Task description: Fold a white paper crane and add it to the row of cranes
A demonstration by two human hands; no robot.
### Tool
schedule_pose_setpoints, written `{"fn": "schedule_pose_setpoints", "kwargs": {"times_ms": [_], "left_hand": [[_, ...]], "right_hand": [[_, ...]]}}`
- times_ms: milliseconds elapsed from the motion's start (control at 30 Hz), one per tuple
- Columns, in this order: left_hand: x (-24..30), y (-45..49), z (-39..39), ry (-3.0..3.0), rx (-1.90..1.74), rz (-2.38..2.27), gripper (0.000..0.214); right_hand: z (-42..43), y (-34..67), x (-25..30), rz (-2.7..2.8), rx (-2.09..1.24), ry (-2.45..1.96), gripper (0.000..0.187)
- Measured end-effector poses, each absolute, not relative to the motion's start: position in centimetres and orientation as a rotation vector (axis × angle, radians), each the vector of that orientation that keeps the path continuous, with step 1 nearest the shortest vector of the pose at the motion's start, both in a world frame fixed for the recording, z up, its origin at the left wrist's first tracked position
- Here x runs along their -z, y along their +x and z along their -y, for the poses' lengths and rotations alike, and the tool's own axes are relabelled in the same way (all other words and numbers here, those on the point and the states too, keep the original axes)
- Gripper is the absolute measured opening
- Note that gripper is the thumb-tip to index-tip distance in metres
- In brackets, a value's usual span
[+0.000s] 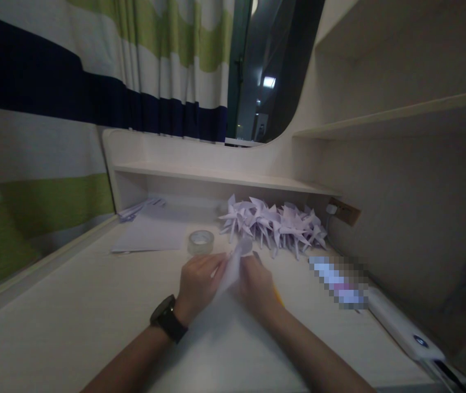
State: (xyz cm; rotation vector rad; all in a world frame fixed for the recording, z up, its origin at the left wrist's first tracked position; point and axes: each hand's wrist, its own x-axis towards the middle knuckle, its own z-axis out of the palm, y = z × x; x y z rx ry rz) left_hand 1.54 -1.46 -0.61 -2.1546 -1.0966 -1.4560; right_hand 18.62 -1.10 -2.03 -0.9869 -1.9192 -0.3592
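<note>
Between my hands is a piece of white paper (231, 271), bent or folded, held above the desk. My left hand (201, 281), with a black watch on its wrist, pinches the paper's left side. On the other side my right hand (257, 281) has its fingers closed on the paper. Blur hides the exact folds. A roll of clear tape (200, 242) lies just beyond my left hand. Something yellow (277, 296) shows partly from under my right hand; I cannot make out what it is. Behind the hands sits a heap of folded paper pinwheels (273, 221).
At the back left lie a stack of white paper sheets (151, 229) and some paper strips (142, 207). To the right are a pixelated phone-like object (337, 281) and a white power strip (405, 325). A low shelf (216, 174) overhangs the desk's back.
</note>
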Motion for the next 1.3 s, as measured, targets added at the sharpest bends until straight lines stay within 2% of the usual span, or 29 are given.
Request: {"fn": "schedule_pose_setpoints", "kwargs": {"times_ms": [233, 567, 800, 933, 1200, 1300], "left_hand": [[0.3, 1.6, 1.4, -2.376, 1.576, 1.133, 0.025], [-1.2, 1.4, 1.1, -2.952, 2.082, 1.535, 0.029], [-1.6, 1.3, 1.5, -2.945, 2.117, 1.616, 0.021], [-0.6, 1.4, 0.7, -2.973, 2.156, 1.771, 0.026], [0.1, 1.5, 0.2, -2.896, 2.298, 1.743, 0.035], [0.0, 1.4, 0.1, -2.866, 2.19, 1.721, 0.033]], "right_hand": [[1.2, 18.9, 1.7, 1.951, 0.401, -0.952, 0.023], [0.7, 19.2, 1.8, 1.917, 0.437, -1.022, 0.019], [0.6, 19.5, 1.6, 1.907, 0.481, -1.066, 0.018], [0.4, 19.5, 1.6, 1.932, 0.428, -1.037, 0.018], [0.2, 19.5, 1.9, 1.977, 0.451, -1.0, 0.017], [0.1, 19.5, 2.0, 2.005, 0.432, -0.967, 0.017]]}}
